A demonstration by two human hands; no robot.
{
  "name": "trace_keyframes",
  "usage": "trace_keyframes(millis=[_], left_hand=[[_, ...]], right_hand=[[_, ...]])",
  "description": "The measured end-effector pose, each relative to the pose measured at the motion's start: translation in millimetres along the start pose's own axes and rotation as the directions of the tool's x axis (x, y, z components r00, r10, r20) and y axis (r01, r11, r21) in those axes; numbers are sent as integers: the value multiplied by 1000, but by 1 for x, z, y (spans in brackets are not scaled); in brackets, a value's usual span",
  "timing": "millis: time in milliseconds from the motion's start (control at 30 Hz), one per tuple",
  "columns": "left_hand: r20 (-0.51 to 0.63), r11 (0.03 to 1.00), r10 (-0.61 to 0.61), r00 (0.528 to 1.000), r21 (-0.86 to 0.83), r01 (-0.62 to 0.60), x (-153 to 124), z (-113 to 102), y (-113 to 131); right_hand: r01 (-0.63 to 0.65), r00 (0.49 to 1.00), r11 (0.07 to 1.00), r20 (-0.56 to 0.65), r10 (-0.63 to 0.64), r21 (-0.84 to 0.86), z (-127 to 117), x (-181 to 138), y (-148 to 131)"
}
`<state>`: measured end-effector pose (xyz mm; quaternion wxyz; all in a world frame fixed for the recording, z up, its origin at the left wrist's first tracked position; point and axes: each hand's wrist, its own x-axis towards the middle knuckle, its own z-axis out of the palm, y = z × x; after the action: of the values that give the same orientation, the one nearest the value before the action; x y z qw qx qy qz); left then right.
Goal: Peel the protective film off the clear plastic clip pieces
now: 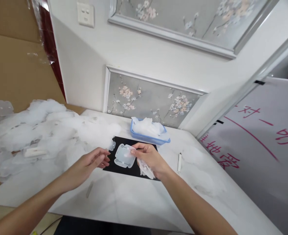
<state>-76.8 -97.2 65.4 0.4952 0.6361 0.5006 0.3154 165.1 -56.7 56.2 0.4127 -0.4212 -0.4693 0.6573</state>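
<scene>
My right hand point(147, 158) pinches a flat, milky translucent plastic piece point(124, 156) with notched corners and small round marks along its edges. Several similar white pieces point(145, 170) are tucked under its other fingers. Left of that piece, my left hand point(96, 160) has its fingers loosely bent and apart, with nothing visible in them. Under both hands lies a black mat point(116, 141) on the white table point(124, 202). A small clear scrap point(112, 146) rests at the mat's left edge, just above my left fingertips.
A large heap of translucent pieces point(60, 127) covers the table's left side. Behind the mat stands a blue basket point(150, 138) with white film-like material inside. A white pen-like tool point(179, 162) lies to the right. A whiteboard point(256, 156) with red writing borders the right side.
</scene>
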Motion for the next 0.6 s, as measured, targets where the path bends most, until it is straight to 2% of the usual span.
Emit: trace_keyframes(millis=[67,133,200,233,267,367,467,600], left_hand=[[70,996,-12,997,-88,18,18,13,0],[135,997,-19,991,-65,28,37,20,-1],[202,984,3,979,175,-39,58,18,-1],[216,913,42,975,388,-126,69,14,-2],[191,768,89,978,612,-189,80,9,-2],[52,619,151,987,774,-135,108,-7,-6],[25,545,137,990,833,-97,126,-12,-14],[-6,485,126,992,873,-56,133,-6,-28]], right_hand=[[2,1000,1000,-4,-2,7,0,4,8],[6,1000,1000,-14,-6,13,-3,11,16],[8,999,1000,-32,-8,20,-11,21,25],[7,999,1000,-44,-6,23,-16,28,30],[5,998,1000,-60,-4,23,-21,35,36],[-21,996,999,-83,19,-26,-39,56,51],[-36,997,997,-64,32,-67,-55,71,63],[-24,1000,996,-4,24,-81,-71,79,73]])
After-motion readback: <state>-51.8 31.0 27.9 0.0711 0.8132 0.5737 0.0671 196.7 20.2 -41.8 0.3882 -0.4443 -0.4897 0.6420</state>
